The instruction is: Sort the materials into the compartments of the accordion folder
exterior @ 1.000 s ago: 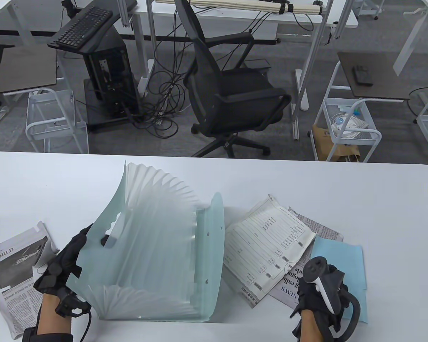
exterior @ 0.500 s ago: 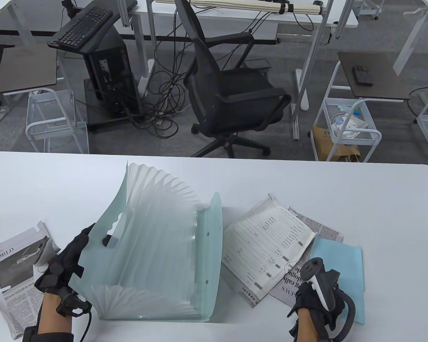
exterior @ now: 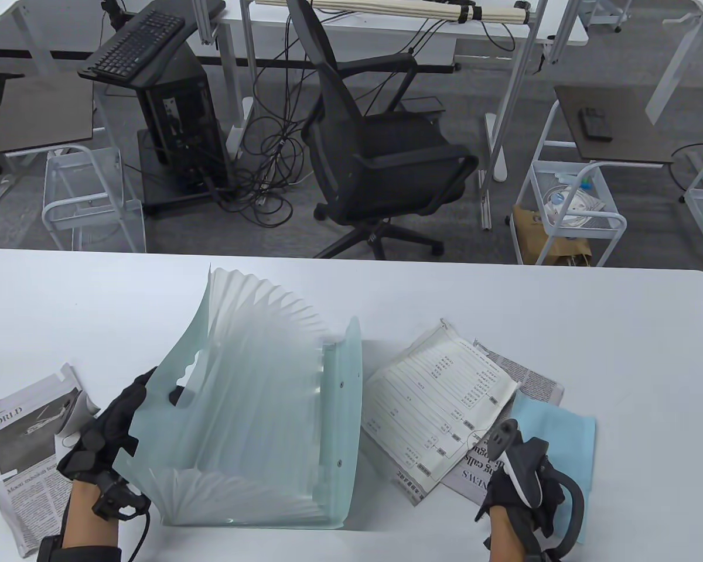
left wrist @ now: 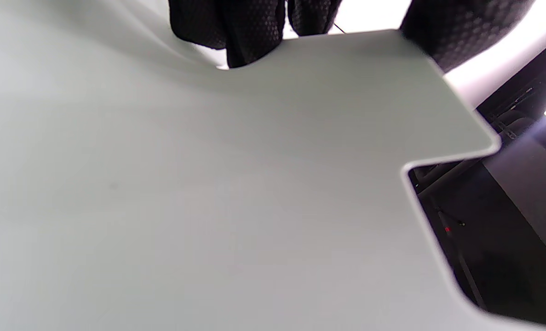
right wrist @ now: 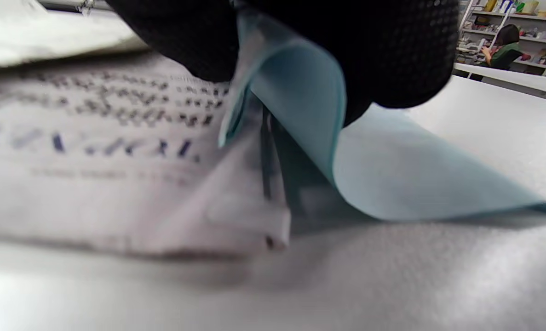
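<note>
A pale green accordion folder (exterior: 258,421) stands fanned open on the white table (exterior: 621,328). My left hand (exterior: 114,421) grips its near cover at the handle cut-out; the cover (left wrist: 208,184) fills the left wrist view, with my fingers (left wrist: 250,27) hooked over its top edge. My right hand (exterior: 524,480) pinches the near edge of a light blue sheet (exterior: 556,439) and lifts it; in the right wrist view the blue sheet (right wrist: 300,101) curls up between my fingers (right wrist: 392,55). Under it lies a newspaper (exterior: 474,474), and a printed form (exterior: 436,398) lies on the newspaper.
Another newspaper (exterior: 17,445) headed WORLD lies at the table's left front. Behind the table stand a black office chair (exterior: 381,152), wire carts (exterior: 568,216) and a computer tower (exterior: 176,117).
My right hand has drawn back toward me and rolled over, and the blue sheet's near edge has lifted and slid toward me. The left hand and folder have barely moved.
</note>
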